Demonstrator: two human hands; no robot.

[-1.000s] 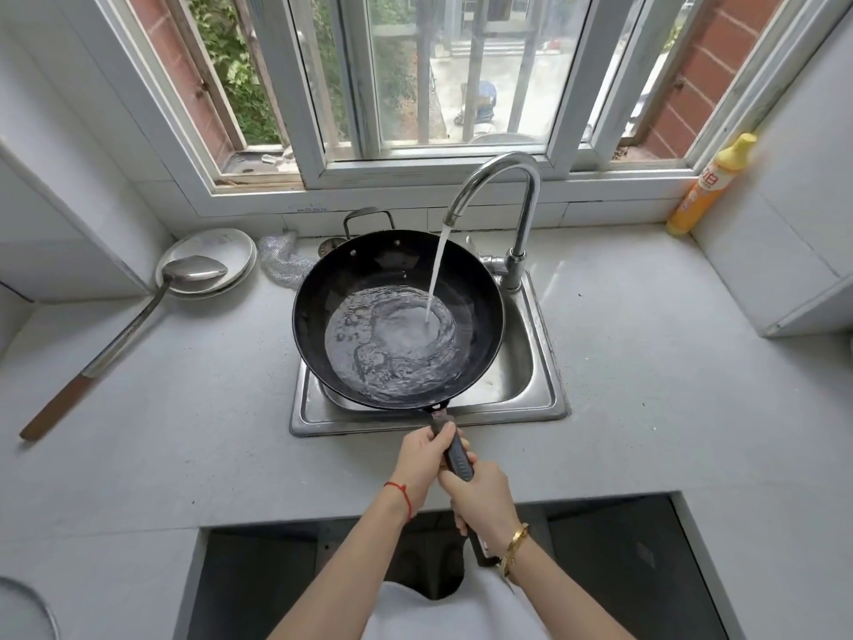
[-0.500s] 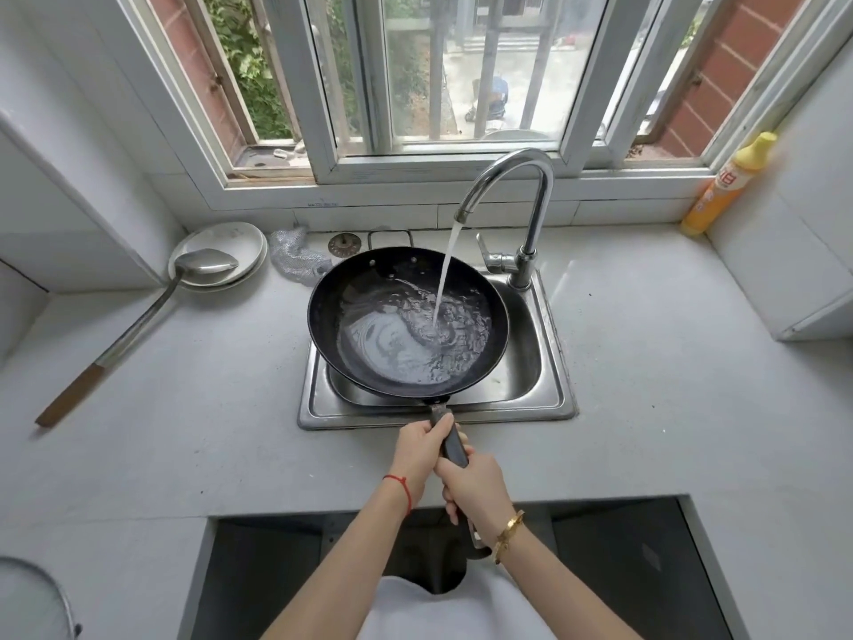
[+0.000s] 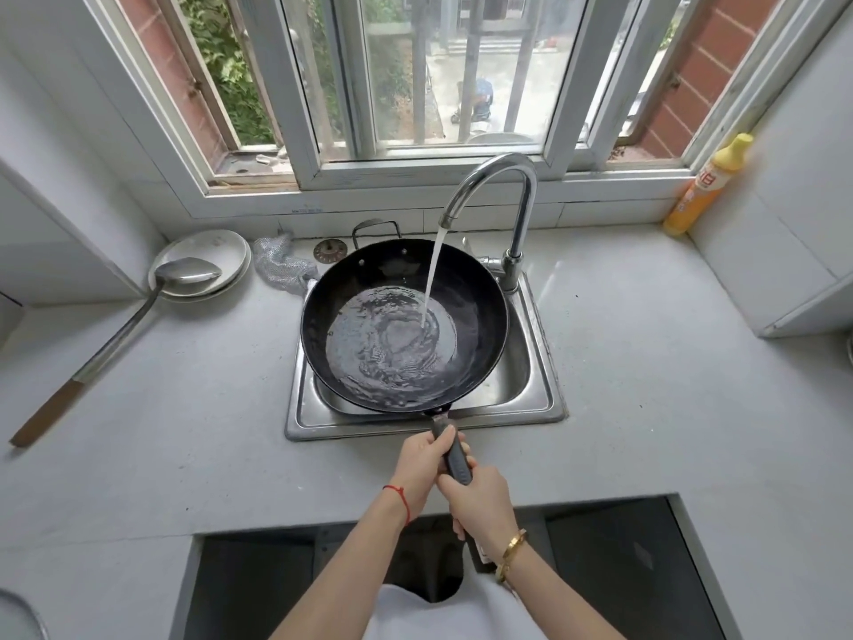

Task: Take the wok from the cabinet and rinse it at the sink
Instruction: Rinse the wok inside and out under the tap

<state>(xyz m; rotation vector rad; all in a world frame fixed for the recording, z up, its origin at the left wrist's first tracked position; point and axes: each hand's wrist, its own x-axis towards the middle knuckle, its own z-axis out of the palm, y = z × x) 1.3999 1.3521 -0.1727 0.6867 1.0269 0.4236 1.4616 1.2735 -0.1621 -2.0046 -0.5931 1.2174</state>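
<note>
Wok point(image 3: 406, 325) held over the sink point(image 3: 535, 404) under the running faucet point(image 3: 503, 187), handle gripped by left hand point(image 3: 427, 468) and right hand point(image 3: 482, 503) (water pooled, depth unclear). Best swirled gently, kept level, then tipped slowly.

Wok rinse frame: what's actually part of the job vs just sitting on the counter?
In use:
wok, held over the sink
faucet, water running into the wok
left hand and right hand, both gripping the wok handle

Lying about:
ladle
plates
steel scrubber
yellow bottle
</note>
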